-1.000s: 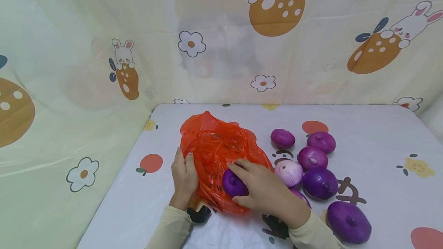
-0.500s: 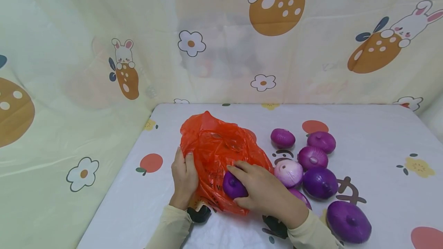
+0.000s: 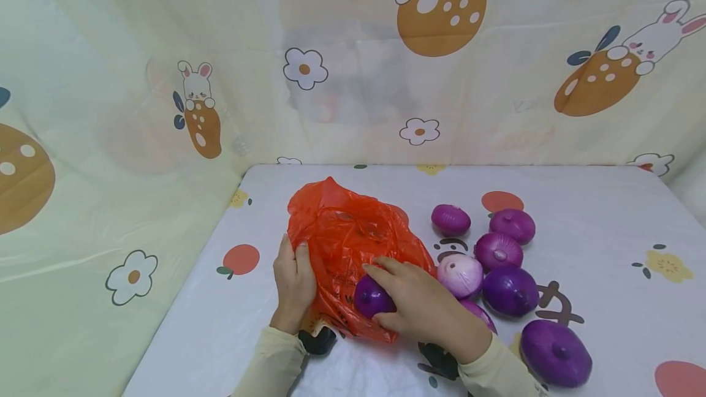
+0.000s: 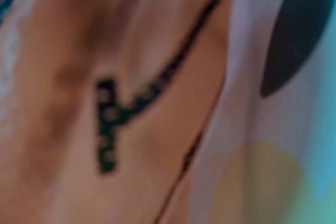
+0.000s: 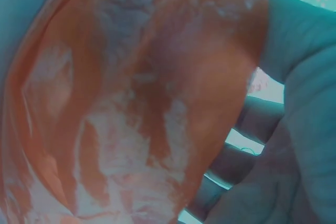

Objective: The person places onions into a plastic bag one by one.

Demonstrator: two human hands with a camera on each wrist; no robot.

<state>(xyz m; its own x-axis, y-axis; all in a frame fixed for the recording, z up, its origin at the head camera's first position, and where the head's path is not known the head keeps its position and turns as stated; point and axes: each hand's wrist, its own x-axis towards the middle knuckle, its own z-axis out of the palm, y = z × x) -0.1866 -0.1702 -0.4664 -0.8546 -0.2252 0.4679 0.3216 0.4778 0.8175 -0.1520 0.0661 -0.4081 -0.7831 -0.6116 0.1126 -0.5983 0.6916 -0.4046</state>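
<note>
A crumpled red plastic bag (image 3: 347, 225) lies on the table in the head view. At its left edge my left hand (image 3: 295, 287) holds the plastic, fingers pointing up and away. My right hand (image 3: 416, 302) grips a purple onion (image 3: 372, 296) at the near right of the bag, with thumb below and fingers above. That onion's right side is hidden by the hand. In the right wrist view the bag (image 5: 131, 129) fills most of the picture beside the right hand's fingers (image 5: 231, 161). The left wrist view is blurred, with reddish printed plastic (image 4: 168, 108) close up.
Several more onions lie on the right: a pale peeled-looking onion (image 3: 460, 276), a dark purple onion (image 3: 510, 291), a large purple onion (image 3: 556, 354) nearest me, and a small onion (image 3: 450, 220) farther back. A patterned cloth curtain (image 3: 353, 103) rises behind the table (image 3: 595, 219).
Almost nothing differs. The right hand and its onion shift only very slightly against the bag; the left hand and the other onions stay in place.
</note>
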